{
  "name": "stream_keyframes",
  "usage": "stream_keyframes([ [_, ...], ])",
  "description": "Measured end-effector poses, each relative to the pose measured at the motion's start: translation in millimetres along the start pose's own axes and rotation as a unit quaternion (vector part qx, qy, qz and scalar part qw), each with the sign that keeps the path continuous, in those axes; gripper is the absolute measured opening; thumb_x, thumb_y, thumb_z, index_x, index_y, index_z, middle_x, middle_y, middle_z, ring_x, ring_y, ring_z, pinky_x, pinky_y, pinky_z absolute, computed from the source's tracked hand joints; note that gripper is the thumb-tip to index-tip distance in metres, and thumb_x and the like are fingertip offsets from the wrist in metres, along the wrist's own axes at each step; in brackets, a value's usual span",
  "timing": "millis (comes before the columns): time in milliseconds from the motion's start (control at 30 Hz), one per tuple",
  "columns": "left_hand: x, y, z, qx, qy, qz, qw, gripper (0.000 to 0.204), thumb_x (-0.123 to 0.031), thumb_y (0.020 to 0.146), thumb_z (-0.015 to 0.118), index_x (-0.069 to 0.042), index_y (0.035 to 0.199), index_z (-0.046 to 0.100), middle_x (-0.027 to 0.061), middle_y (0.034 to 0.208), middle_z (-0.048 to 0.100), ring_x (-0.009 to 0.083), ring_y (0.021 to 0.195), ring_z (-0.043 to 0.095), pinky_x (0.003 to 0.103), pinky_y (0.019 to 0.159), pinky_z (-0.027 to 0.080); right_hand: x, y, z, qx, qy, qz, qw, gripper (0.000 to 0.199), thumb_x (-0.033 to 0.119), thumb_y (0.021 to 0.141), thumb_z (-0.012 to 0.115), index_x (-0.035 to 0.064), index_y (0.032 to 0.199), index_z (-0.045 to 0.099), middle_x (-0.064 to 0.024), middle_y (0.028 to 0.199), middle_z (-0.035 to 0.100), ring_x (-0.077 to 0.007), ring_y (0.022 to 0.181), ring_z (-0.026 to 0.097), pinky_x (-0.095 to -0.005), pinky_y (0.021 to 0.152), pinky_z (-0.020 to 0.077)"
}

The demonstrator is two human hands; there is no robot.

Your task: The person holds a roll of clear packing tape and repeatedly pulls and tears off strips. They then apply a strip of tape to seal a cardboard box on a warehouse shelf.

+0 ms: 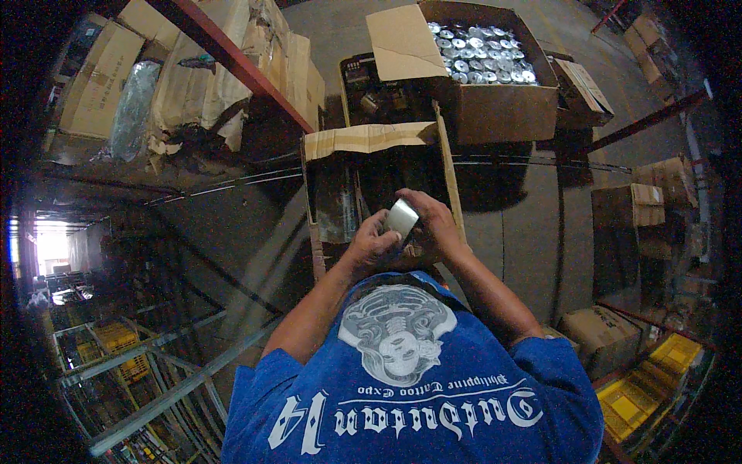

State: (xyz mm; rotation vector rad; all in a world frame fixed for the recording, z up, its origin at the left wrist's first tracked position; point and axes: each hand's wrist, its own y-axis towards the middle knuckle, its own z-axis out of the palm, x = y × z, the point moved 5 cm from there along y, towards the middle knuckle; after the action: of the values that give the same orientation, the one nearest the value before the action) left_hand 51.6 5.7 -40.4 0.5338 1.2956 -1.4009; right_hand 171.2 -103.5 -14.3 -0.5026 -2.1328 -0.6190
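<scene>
Together, left hand (371, 241) and right hand (433, 224) grip a small silver box (402, 218) above an open carton (371, 178).

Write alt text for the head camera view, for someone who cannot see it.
Seen from above, a person in a blue printed shirt holds a small shiny metal piece between the left hand and right hand, over an open, dark cardboard box. Beyond it stands another open carton filled with shiny round metal parts, on a grey warehouse floor beside a red shelf beam.

Wearer: bright blue short-sleeved cotton T-shirt (433, 402) with white printed figure and white lettering on chest; forearms bare below sleeves, no gloves.
</scene>
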Motion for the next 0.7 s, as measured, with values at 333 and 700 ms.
stream_keyframes([
  [333,-18.4,-4.3,5.0,-0.053,0.089,0.068,0.992,0.050,-0.023,0.084,0.072,-0.003,0.125,0.051,0.0075,0.108,0.061,0.0170,0.097,0.060,0.030,0.087,0.049,-0.4,-2.5,-5.3,-0.030,0.021,0.032,0.999,0.058,0.009,0.075,0.074,0.0089,0.131,0.058,-0.0161,0.120,0.065,-0.0372,0.110,0.064,-0.0425,0.092,0.0523],
  [700,-44.2,-20.8,5.8,-0.213,0.311,0.115,0.919,0.032,-0.025,0.086,0.074,0.002,0.103,0.070,0.0110,0.080,0.069,0.0177,0.073,0.064,0.035,0.067,0.052,15.6,1.6,-25.9,-0.120,-0.099,-0.017,0.988,0.044,0.006,0.094,0.050,0.0068,0.138,0.051,-0.0194,0.135,0.054,-0.0408,0.126,0.053,-0.0435,0.105,0.0443],
])
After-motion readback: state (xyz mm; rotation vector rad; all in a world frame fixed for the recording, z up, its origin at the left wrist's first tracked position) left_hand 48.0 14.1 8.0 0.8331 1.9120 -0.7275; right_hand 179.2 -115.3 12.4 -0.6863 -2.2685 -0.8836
